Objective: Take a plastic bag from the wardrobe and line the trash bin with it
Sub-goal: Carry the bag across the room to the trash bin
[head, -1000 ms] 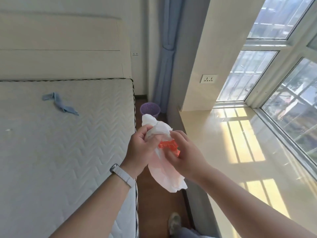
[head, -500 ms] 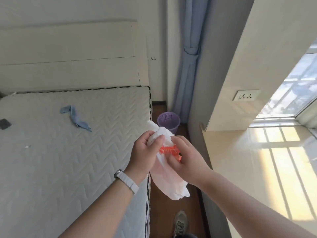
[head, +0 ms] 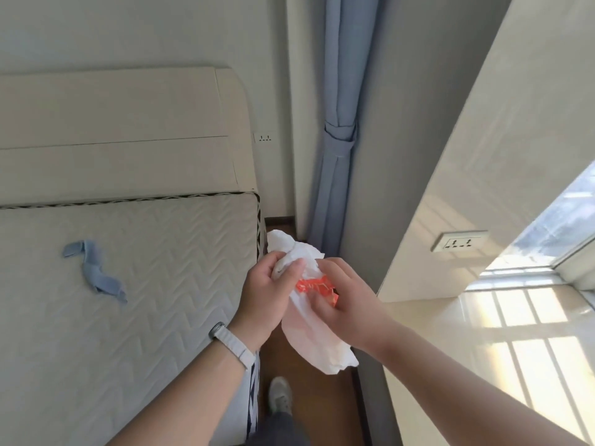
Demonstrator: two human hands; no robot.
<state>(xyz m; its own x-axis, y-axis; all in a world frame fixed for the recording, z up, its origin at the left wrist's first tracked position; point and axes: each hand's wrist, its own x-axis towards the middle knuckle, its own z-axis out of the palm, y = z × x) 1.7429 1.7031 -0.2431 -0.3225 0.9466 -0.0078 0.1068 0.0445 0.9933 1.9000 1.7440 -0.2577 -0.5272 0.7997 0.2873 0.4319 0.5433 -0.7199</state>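
Observation:
A crumpled white plastic bag (head: 317, 336) with an orange-red print hangs in front of me over the narrow floor strip. My left hand (head: 265, 297) grips its upper part, thumb and fingers curled round the bunched plastic. My right hand (head: 346, 300) pinches the bag at the printed patch, right beside the left. The purple trash bin is hidden behind the bag and my hands.
A bare quilted mattress (head: 145, 284) with a blue cloth (head: 95, 276) fills the left. A tied blue curtain (head: 335, 156) hangs in the corner ahead. A sunlit window ledge (head: 483, 333) runs along the right. My shoe (head: 280, 397) stands on the brown floor between bed and ledge.
The view has swung left and come closer to the corner. The purple bin, seen earlier beyond the bag, is now covered by bag and hands. Both hands keep their hold.

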